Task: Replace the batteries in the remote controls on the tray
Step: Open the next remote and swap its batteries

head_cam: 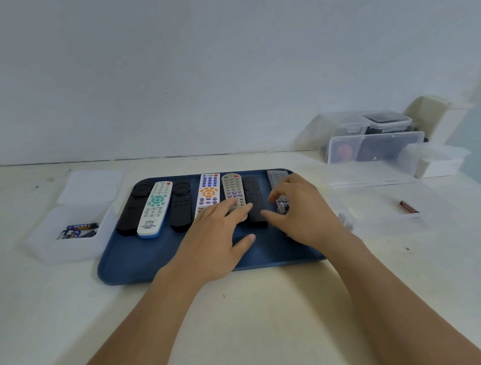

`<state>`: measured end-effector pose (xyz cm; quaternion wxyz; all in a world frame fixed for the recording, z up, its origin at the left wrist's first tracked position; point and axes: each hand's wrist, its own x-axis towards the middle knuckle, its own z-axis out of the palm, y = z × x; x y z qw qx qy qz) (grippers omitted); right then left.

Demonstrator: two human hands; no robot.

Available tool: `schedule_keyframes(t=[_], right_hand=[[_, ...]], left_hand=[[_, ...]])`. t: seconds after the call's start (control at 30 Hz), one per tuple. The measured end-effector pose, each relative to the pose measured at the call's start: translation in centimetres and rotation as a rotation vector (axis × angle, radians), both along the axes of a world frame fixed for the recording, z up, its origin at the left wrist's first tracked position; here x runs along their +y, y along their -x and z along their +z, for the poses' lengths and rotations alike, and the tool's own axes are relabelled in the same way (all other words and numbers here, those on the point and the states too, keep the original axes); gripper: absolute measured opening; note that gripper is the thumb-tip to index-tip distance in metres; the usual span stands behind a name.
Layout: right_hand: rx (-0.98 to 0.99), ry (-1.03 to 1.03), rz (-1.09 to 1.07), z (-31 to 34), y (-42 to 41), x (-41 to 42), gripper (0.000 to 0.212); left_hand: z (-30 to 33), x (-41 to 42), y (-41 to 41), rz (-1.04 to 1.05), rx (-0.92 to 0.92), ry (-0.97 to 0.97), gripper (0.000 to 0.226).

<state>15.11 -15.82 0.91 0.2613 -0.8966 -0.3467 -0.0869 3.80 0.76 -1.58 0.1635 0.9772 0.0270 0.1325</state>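
Observation:
A blue tray (pixel 136 262) holds several remote controls in a row: two black ones (pixel 133 209) (pixel 181 207), a white one with green buttons (pixel 156 207), a white one with orange and blue buttons (pixel 209 192), a grey one (pixel 233 190), a slim black one (pixel 253 198) and a dark grey one (pixel 276 177). My left hand (pixel 218 238) lies flat, fingertips on the grey remote's lower end. My right hand (pixel 299 209) hovers over the tray's right side, fingers curled around a small crumpled clear wrapper (pixel 282 205).
An open translucent box (pixel 73 233) with several blue batteries (pixel 79 230) stands left of the tray. Right of it, a clear box (pixel 379 208) holds one reddish battery (pixel 408 207). Stacked clear containers (pixel 374 146) sit at the back right against the wall.

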Motion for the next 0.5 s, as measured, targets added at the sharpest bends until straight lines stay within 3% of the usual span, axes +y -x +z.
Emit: schedule_keyframes(t=[0.1,0.2,0.5], right_hand=[[-0.082,0.062,-0.019,-0.1,0.9,1.3,0.040],[-0.120,0.198,-0.009,-0.4,1.2,2.5,0.037],[-0.103,0.121,-0.126,0.4,1.5,3.4,0.020]], left_hand=[[-0.1,0.0,0.0,0.017,-0.064,-0.031,0.063],[-0.1,0.0,0.0,0.052,-0.062,-0.088,0.058],[-0.3,0.3,-0.1,0.056,-0.039,-0.072,0.058]])
